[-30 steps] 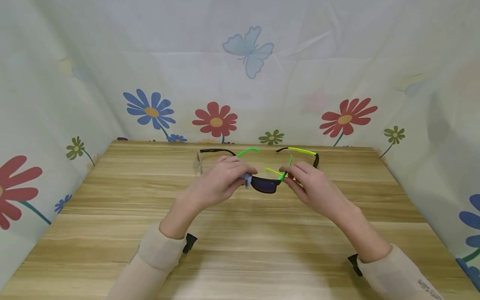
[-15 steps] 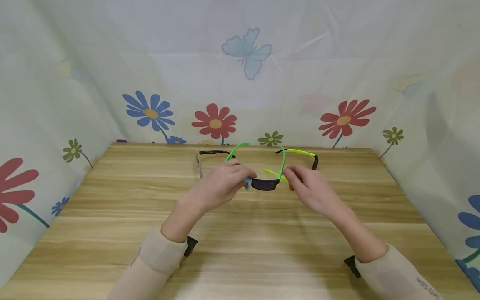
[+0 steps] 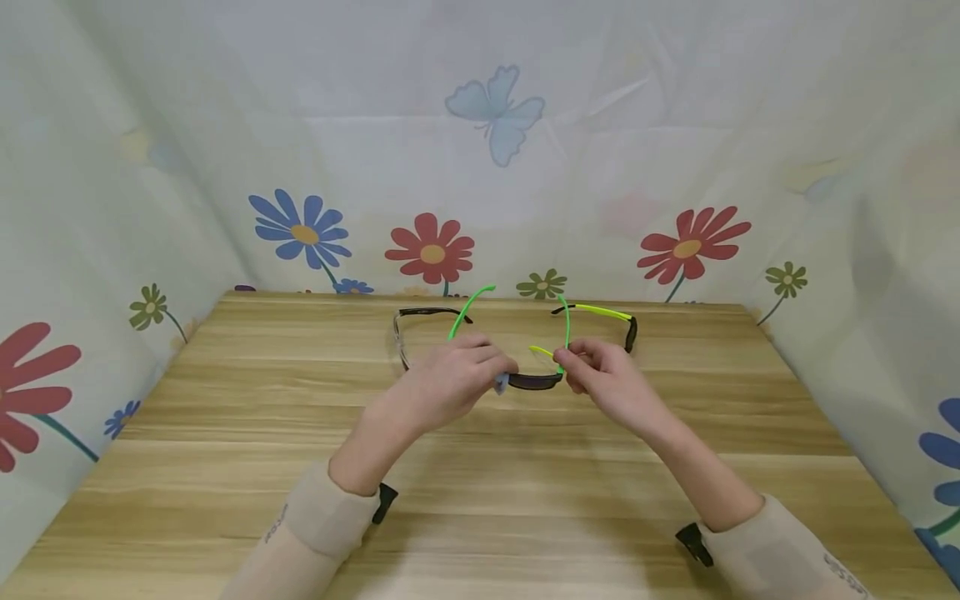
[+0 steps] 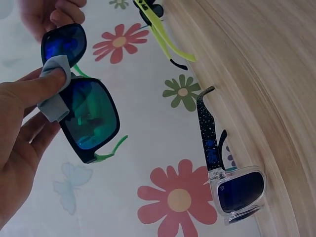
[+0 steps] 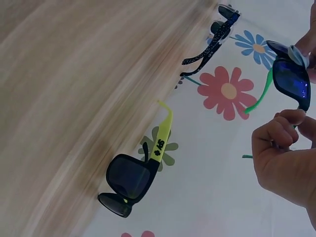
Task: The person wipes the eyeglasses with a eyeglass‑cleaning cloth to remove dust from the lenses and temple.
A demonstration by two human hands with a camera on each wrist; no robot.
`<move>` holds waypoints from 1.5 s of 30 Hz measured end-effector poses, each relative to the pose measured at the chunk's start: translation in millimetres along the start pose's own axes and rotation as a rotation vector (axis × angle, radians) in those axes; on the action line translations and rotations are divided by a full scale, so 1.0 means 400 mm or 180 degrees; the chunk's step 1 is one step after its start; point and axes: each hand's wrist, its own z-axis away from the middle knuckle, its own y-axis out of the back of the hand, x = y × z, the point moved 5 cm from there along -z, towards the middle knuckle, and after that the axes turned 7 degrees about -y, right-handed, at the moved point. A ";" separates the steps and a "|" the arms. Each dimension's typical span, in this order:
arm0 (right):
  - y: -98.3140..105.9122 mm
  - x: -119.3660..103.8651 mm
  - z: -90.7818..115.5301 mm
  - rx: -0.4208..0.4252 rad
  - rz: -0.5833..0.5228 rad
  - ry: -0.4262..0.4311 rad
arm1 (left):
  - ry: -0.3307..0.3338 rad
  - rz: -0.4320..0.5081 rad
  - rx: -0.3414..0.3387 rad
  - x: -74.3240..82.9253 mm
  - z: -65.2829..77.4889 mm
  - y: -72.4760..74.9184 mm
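Note:
My left hand [image 3: 450, 379] pinches a small light-blue cloth [image 4: 57, 89] folded over the nose bridge of a pair of sunglasses [image 4: 94, 113]. These have a black front, bright green temples and mirrored blue-green lenses, and are held up off the table. At their right end, my right hand [image 3: 611, 379] pinches the frame by the hinge, where the green temple [image 3: 566, 329] begins. Both temples are unfolded and point away from me. In the head view the left hand covers the left lens, while the right wrist view shows the fingertips [image 5: 292, 117] at the lens corner.
On the wooden table [image 3: 480, 517], clear-framed sunglasses with dark speckled temples [image 4: 240, 190] stand behind the left hand. Black sunglasses with yellow temples [image 5: 131, 175] lie behind the right hand. A flower-printed curtain [image 3: 337, 150] encloses the table's back and sides.
The sunglasses have tilted, so the lens looks narrower and the green temples rise higher. My right hand has shifted its fingers, coming off the hinge and then back onto it. The left hand keeps its grip.

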 end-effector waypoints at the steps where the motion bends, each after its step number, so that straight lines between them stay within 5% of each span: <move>1: 0.000 0.002 0.000 -0.0017 -0.0045 -0.0008 | -0.0014 -0.0015 0.0003 0.001 -0.001 -0.001; 11: 0.001 0.006 -0.003 -0.0217 -0.0531 -0.0013 | 0.0084 0.0186 -0.0134 0.002 0.002 -0.017; 18: 0.012 -0.010 0.005 -0.0046 -0.0035 0.0218 | 0.0352 0.0692 -0.0003 -0.013 0.004 -0.013; 27: 0.007 -0.022 0.015 0.0129 0.0465 0.0395 | 0.0360 0.0782 0.0426 -0.012 0.002 0.004; 34: -0.002 -0.038 0.023 0.0196 0.0756 0.0673 | 0.0483 0.0564 0.0229 -0.011 -0.005 -0.017; 45: -0.016 -0.050 0.040 0.0362 0.1129 0.1168 | 0.0825 0.0897 0.0176 -0.014 -0.016 -0.046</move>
